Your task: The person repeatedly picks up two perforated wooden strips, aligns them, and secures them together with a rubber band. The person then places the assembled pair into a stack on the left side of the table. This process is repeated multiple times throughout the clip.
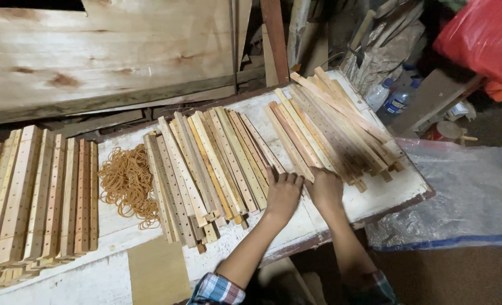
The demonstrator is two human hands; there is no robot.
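Head view looks down on a white painted surface (375,197) strewn with drilled wooden slats. Both hands lie palm down, side by side and almost touching, near the front edge. Left hand (283,192) rests flat with its fingers spread loosely, fingertips on the near ends of the slats in the middle pile (217,164); it grasps nothing. Right hand (324,189) also lies flat and unclenched, its fingers pressed against the lower ends of the slats in the right-hand pile (336,127), which fans away up and to the right of it. The two piles meet just beyond the fingertips, so the slats reach away from the hands toward the far edge. Farther left, well apart from both hands, a loose heap of tan rubber bands (128,181) sits on the surface, and beyond that stands a tidy row of bundled slats (36,203). A clear plastic sheet (471,192) lies to the right of the surface.
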